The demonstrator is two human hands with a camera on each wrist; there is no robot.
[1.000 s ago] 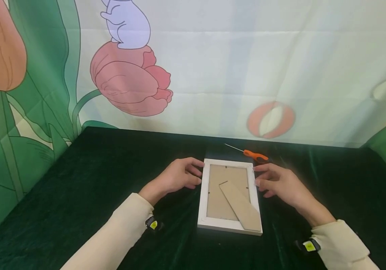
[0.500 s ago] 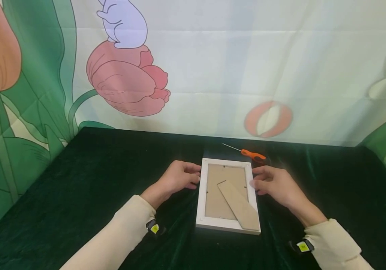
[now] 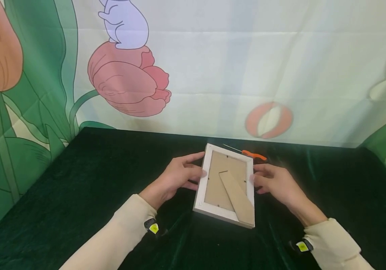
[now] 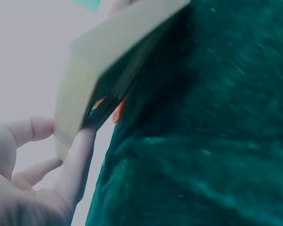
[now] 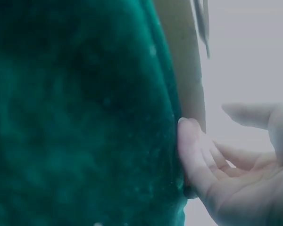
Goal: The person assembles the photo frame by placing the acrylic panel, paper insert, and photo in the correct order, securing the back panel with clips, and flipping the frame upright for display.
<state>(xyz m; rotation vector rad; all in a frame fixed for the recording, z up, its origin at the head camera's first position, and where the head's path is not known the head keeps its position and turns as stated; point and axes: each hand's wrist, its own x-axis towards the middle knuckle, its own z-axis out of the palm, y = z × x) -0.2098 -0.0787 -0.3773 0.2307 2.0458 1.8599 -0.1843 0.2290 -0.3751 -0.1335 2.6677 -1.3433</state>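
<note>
A white picture frame (image 3: 225,216) lies back side up, its left side raised off the dark green cloth. On its beige backing (image 3: 216,191) an easel leg (image 3: 236,197) slants toward the lower right corner. My left hand (image 3: 176,175) grips the left edge, thumb on the back face and fingers beneath; the left wrist view shows them pinching the frame's side (image 4: 73,103). At the right edge is my right hand (image 3: 277,184). In the right wrist view its fingertips touch the frame's side (image 5: 186,70), while the thumb stands apart.
A screwdriver (image 3: 254,155) with an orange handle lies just beyond the frame's far right corner, its thin shaft pointing left. Green velvet cloth (image 3: 112,168) covers the table. Behind it hangs a printed curtain (image 3: 206,82).
My left hand has taken hold of the frame's left edge and lifted that side. The frame has tilted toward the right and turned slightly. My right hand has moved little.
</note>
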